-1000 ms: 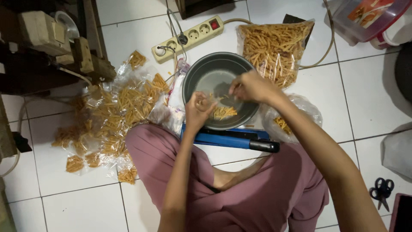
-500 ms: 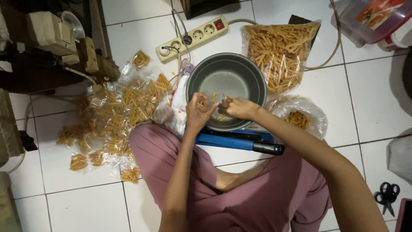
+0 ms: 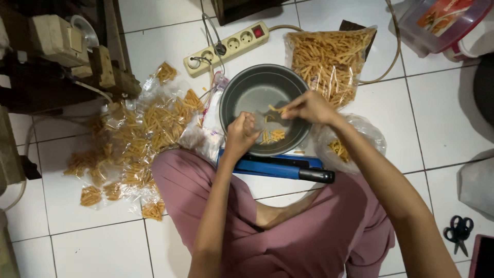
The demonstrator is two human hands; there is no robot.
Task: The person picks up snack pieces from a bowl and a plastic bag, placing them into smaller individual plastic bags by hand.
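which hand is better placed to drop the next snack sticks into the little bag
Right, probably. The right hand already pinches sticks just above the small clear bag, over the grey bowl. The left hand is busy holding that bag.

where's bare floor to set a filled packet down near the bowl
Bare tile lies right of the big snack bag, between the clear tub and the scissors. The floor left of the bowl is crowded with small packets, and the power strip sits behind it.
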